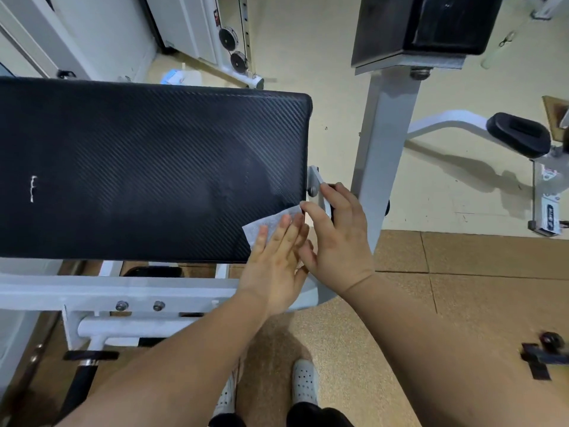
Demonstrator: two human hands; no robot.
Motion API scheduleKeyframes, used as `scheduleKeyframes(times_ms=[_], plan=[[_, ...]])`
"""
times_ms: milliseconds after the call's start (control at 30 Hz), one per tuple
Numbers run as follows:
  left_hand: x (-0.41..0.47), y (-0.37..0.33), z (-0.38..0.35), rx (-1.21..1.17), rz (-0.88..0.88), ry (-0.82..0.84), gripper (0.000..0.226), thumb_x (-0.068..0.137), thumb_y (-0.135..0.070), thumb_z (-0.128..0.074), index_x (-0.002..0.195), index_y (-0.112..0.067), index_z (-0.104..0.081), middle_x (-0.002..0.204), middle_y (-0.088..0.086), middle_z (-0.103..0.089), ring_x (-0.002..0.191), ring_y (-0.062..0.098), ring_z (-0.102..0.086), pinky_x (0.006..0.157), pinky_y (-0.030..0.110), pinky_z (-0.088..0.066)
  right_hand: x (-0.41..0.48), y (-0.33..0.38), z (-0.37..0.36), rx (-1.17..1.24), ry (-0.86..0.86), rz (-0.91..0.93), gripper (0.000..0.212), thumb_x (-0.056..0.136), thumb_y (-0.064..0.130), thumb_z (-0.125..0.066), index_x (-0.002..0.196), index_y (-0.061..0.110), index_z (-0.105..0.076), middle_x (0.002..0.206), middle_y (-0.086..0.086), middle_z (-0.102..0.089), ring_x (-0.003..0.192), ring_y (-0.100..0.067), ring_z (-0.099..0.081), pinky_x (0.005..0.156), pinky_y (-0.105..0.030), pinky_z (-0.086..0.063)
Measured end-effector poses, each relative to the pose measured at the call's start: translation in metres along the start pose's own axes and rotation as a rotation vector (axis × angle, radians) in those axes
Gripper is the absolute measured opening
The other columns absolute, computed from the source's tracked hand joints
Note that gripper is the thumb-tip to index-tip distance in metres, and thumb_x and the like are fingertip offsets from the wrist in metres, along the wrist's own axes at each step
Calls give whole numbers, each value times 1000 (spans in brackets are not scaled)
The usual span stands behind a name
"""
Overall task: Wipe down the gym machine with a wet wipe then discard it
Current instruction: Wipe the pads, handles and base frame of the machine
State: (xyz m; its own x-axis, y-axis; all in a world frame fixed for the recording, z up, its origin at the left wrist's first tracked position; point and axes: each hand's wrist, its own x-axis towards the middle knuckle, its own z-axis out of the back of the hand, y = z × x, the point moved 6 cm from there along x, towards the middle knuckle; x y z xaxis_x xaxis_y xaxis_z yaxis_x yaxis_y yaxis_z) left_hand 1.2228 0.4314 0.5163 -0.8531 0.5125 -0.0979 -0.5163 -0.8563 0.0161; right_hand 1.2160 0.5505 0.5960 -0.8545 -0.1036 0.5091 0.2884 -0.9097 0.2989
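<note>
A black padded bench point(147, 167) with a woven-pattern cover fills the left of the view, resting on a white metal frame point(129, 291). A white wet wipe point(266, 224) lies flat on the pad's near right corner. My left hand point(277, 257) presses on the wipe with its fingers stretched out flat. My right hand point(335, 232) rests at the pad's right edge, fingers spread over the edge and the grey bracket point(314, 180); its thumb touches the wipe's corner. A damp sheen shows on the pad beside the wipe.
A white upright post point(385, 143) carrying another black pad point(425, 26) stands just right of my right hand. A small black pad point(520, 134) on a curved white arm is at the far right. Brown floor mats point(462, 272) and my shoes point(304, 380) are below.
</note>
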Motion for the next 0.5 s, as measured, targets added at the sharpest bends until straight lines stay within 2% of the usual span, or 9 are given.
scheduleKeyframes(times_ms=[100,133,233,300,367,500], plan=[[11,16,7,43,-67,-5,73,100,-53,1,153,-14,31,156,6,47,147,25,39,123,52,16,0,-2,0,-11,26,11,60,81,27,-69,138,22,-49,151,-11,-33,145,-39,-30,122,-41,-17],[22,26,14,22,-55,-31,74,99,-55,2,153,-14,30,157,6,45,149,24,37,123,52,15,1,-2,0,-17,35,19,62,80,26,-69,138,22,-50,151,-11,-34,145,-40,-30,122,-41,-17],[57,57,45,-55,63,-158,78,98,-61,-3,159,-13,12,166,7,23,157,25,15,126,53,5,2,-3,-1,-34,46,37,62,74,19,-71,134,20,-55,150,-12,-36,145,-41,-31,121,-44,-20],[69,65,53,-71,96,-148,82,97,-64,0,158,-12,14,167,6,21,157,26,14,126,54,4,2,-2,-1,-33,35,37,60,73,18,-71,131,18,-60,149,-13,-37,144,-41,-31,123,-39,-14],[67,61,53,-83,135,-155,85,96,-66,1,159,-11,13,168,8,21,156,26,18,125,55,5,2,-2,-1,-27,17,37,59,74,18,-71,131,19,-57,148,-12,-37,144,-41,-32,123,-36,-11],[44,48,31,-110,211,-167,81,100,-63,-6,159,-11,14,167,9,22,155,25,21,126,55,4,2,-1,-2,-5,22,42,60,76,22,-68,133,24,-49,149,-11,-35,144,-41,-33,119,-45,-22]])
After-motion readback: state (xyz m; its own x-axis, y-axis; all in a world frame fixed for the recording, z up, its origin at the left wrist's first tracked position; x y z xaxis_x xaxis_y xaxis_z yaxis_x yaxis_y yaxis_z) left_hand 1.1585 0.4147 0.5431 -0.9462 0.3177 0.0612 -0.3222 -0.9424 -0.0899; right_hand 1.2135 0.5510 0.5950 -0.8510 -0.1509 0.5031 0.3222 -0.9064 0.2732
